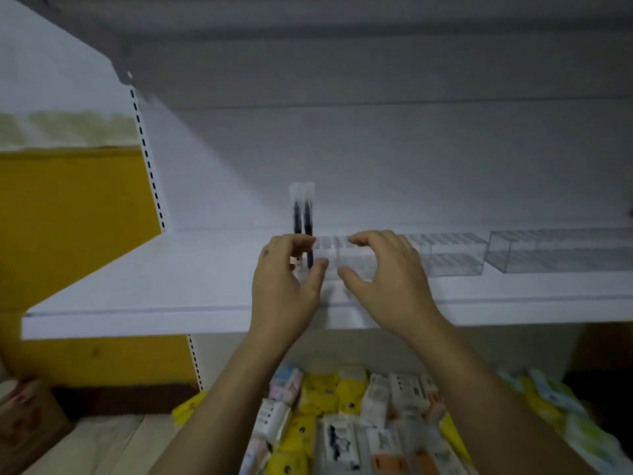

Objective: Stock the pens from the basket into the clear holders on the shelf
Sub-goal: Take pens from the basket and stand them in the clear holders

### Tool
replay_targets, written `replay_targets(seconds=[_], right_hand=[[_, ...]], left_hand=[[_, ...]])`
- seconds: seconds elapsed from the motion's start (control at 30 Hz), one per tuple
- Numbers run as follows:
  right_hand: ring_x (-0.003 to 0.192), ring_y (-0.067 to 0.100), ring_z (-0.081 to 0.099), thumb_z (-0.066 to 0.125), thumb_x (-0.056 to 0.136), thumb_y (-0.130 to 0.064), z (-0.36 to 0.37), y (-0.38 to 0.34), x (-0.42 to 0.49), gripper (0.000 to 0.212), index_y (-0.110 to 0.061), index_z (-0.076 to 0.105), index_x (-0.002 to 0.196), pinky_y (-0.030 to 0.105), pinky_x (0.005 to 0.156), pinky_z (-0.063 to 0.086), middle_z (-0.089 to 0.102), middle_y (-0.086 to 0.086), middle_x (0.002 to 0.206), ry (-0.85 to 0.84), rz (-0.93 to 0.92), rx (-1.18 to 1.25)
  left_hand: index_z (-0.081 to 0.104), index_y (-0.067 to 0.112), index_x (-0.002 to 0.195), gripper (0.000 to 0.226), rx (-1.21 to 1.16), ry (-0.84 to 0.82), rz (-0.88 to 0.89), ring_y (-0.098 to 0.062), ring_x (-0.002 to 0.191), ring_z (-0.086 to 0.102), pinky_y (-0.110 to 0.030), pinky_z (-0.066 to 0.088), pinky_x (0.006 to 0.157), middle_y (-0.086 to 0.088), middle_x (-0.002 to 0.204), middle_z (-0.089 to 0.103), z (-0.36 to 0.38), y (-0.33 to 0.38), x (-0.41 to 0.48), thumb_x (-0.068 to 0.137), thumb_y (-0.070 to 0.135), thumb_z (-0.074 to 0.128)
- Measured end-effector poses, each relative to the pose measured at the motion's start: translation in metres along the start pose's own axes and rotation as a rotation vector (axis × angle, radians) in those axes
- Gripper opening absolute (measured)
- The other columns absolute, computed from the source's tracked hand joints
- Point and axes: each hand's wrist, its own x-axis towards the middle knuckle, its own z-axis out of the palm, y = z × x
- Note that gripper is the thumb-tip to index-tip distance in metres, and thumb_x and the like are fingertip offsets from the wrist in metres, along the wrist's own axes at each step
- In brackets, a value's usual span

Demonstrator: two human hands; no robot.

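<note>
From the head camera, the stocking is only just getting going: two dark-inked pens (303, 214) with clear caps are standing upright in the left end of the nearest clear holder (354, 260), and the rest of its slots are looking unfilled. The left hand (286, 279) is curling its fingers and thumb loosely about the lower part of those pens, though the blur is making it impossible to tell whether it is gripping them or letting them go. The right hand (382, 269) is arching over the same holder, thumb against its front wall and fingertips at its back edge, seemingly bracing it. Farther right, a second clear holder (448, 253) and a longer third clear holder (561, 252) are sitting with no pens in them, so most of the work is judged to be lying ahead; the basket is not showing in this view. Everything is resting on a white shelf (137, 293) hanging from a perforated upright (147, 159), with a white back panel (411, 149) rising behind. A yellow wall (68, 217) is showing at the left, colourful wrapped packets (342, 423) are lying below the shelf, and a cardboard box (27, 419) is sitting at the lower left.
</note>
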Motion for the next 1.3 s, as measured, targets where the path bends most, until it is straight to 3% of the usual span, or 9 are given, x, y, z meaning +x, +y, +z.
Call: replay_targets(seconds=[0.23,0.37,0.5,0.63,0.77,0.97,1.07,1.2,1.3], right_hand=[[0.106,0.008,0.046,0.075,0.080,-0.022,-0.039,0.043,-0.079,0.036,-0.023,0.061,0.113,0.025,0.092,0.035,0.056,-0.009,0.111,0.066,0.040,-0.066],[0.104,0.010,0.047,0.076,0.078,-0.019,-0.041,0.082,-0.132,0.035,-0.020,0.063,0.111,0.017,0.086,0.030,0.051,-0.012,0.105,0.046,0.143,-0.128],[0.114,0.018,0.049,0.073,0.081,-0.025,-0.027,0.130,-0.185,0.043,-0.019,0.059,0.121,0.027,0.092,0.038,0.056,-0.002,0.118,-0.206,0.360,-0.191],[0.121,0.024,0.046,0.069,0.085,-0.032,-0.007,0.178,-0.239,0.051,-0.019,0.051,0.131,0.033,0.094,0.042,0.051,0.005,0.130,-0.483,0.554,-0.233],[0.118,0.027,0.052,0.067,0.086,-0.040,0.021,0.219,-0.291,0.056,-0.018,0.050,0.134,0.035,0.092,0.047,0.052,0.006,0.131,-0.775,0.731,-0.211],[0.089,0.021,0.060,0.062,0.089,-0.028,0.063,0.273,-0.356,0.018,-0.010,0.063,0.092,0.029,0.076,0.048,0.064,0.003,0.097,-0.942,0.822,-0.098],[0.081,0.025,0.055,0.059,0.091,-0.021,0.079,0.297,-0.382,0.019,-0.003,0.059,0.095,0.033,0.072,0.044,0.055,0.010,0.087,-1.027,0.948,-0.086],[0.057,0.015,0.033,0.052,0.094,-0.018,0.111,0.332,-0.436,0.032,-0.014,0.039,0.066,0.027,0.065,0.036,0.032,0.001,0.064,-1.117,1.030,-0.096],[0.064,0.015,0.039,0.054,0.091,-0.022,0.132,0.344,-0.468,0.032,-0.024,0.038,0.063,0.030,0.072,0.038,0.036,-0.003,0.066,-1.047,1.136,-0.117]], left_hand=[[0.062,0.017,0.105,0.018,-0.130,-0.231,0.159,-0.004,0.083,0.057,-0.018,0.047,0.062,0.005,0.096,0.060,0.035,0.035,-0.074,0.088,0.024,0.062],[0.063,0.019,0.112,0.025,-0.134,-0.477,0.084,-0.003,0.079,0.055,-0.023,0.049,0.068,0.003,0.099,0.062,0.068,0.030,-0.130,0.089,0.029,0.063],[0.060,0.020,0.120,0.033,-0.068,-0.743,-0.058,-0.011,0.103,0.056,-0.027,0.048,0.083,0.002,0.114,0.060,0.106,0.012,-0.184,0.089,0.031,0.064],[0.055,0.020,0.128,0.042,-0.062,-1.012,-0.218,-0.013,0.111,0.055,-0.021,0.041,0.088,0.000,0.124,0.059,0.139,-0.004,-0.238,0.090,0.034,0.064],[0.051,0.015,0.132,0.048,-0.010,-1.224,-0.359,-0.018,0.116,0.053,-0.027,0.044,0.091,-0.002,0.130,0.055,0.166,-0.017,-0.293,0.091,0.037,0.062],[0.062,0.010,0.113,0.033,0.110,-1.437,-0.506,-0.023,0.105,0.060,-0.030,0.050,0.087,-0.007,0.114,0.063,0.193,-0.044,-0.354,0.090,0.032,0.063],[0.061,0.010,0.102,0.024,0.191,-1.566,-0.561,-0.025,0.095,0.062,-0.032,0.050,0.079,-0.010,0.104,0.065,0.207,-0.055,-0.380,0.090,0.030,0.060],[0.061,0.011,0.106,0.027,0.249,-1.607,-0.616,-0.019,0.086,0.061,-0.030,0.050,0.071,-0.006,0.097,0.063,0.227,-0.070,-0.425,0.089,0.032,0.059],[0.058,0.014,0.088,0.014,0.271,-1.665,-0.696,-0.017,0.079,0.053,-0.022,0.041,0.061,-0.002,0.084,0.057,0.237,-0.072,-0.457,0.091,0.028,0.058]])
